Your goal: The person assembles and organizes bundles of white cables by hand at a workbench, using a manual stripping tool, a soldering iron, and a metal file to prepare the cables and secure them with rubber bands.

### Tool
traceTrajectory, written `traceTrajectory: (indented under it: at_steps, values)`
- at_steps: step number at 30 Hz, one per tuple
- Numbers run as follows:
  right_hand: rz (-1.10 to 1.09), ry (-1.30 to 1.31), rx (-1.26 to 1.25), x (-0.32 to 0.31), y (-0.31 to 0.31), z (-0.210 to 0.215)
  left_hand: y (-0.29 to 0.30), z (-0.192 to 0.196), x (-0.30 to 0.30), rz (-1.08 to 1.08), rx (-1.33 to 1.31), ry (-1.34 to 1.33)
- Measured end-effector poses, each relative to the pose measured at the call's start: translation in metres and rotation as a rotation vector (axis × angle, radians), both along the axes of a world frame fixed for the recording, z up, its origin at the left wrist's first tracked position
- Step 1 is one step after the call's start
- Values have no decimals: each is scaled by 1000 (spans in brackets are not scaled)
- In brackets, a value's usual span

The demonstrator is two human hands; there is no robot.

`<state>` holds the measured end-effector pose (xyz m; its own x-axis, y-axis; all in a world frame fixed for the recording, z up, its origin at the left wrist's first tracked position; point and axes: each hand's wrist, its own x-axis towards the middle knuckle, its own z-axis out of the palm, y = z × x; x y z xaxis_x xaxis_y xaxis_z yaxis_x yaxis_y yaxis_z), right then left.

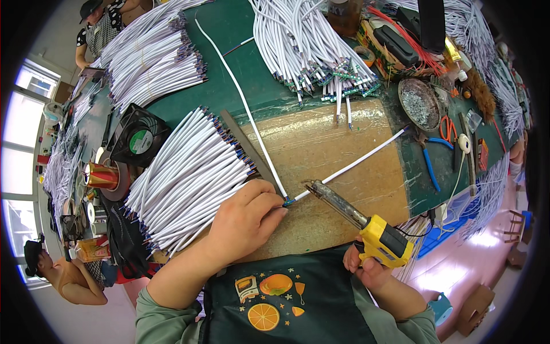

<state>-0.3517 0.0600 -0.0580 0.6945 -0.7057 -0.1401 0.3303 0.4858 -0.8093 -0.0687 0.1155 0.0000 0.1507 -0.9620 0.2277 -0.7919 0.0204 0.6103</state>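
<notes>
My left hand [247,215] is closed in a pinch at the ends of two thin white cables, where short coloured wires meet over a brown board [321,146]. One white cable [238,92] runs up and away to the far side; the other white cable [366,153] slants to the right across the board. My right hand [366,266] grips a yellow soldering gun [387,241], its metal tip pointing left just above the joint. Whether the tip touches the cable I cannot tell. Left of my left hand lies a thick row of cut white cables [183,178].
More cable bundles [312,46] lie at the far side and far left [152,63]. A black fan [139,135] stands left. On the right are a dish of grey bits [420,103], blue-handled pliers [429,166] and orange-handled scissors [448,129]. Two other people [66,275] [100,28] sit left.
</notes>
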Motion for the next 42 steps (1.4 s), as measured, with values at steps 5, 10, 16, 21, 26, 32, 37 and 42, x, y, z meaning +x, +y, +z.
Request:
traceTrajectory:
  at_steps: [5,10,16,21,26,32,37,42]
  values:
    - [72,45,44,-8,5,-3,1,3,0,81,148,218]
    - [156,151,-28,-14,7,-10,-3,6,-2,184,281,308]
    - [155,182,-60,-11,5,-8,-3,2,-3,211,309,403]
    - [129,180,-60,-9,6,-8,-3,2,-4,210,309,404]
    - [131,165,-39,-9,7,-8,-2,1,-4,200,294,392]
    - [153,179,-52,-10,7,-13,-3,2,-5,209,293,384]
    - [139,141,-34,-11,9,-13,-3,2,-4,200,294,380]
    - [100,90,17,-10,10,-7,-3,3,-4,198,301,373]
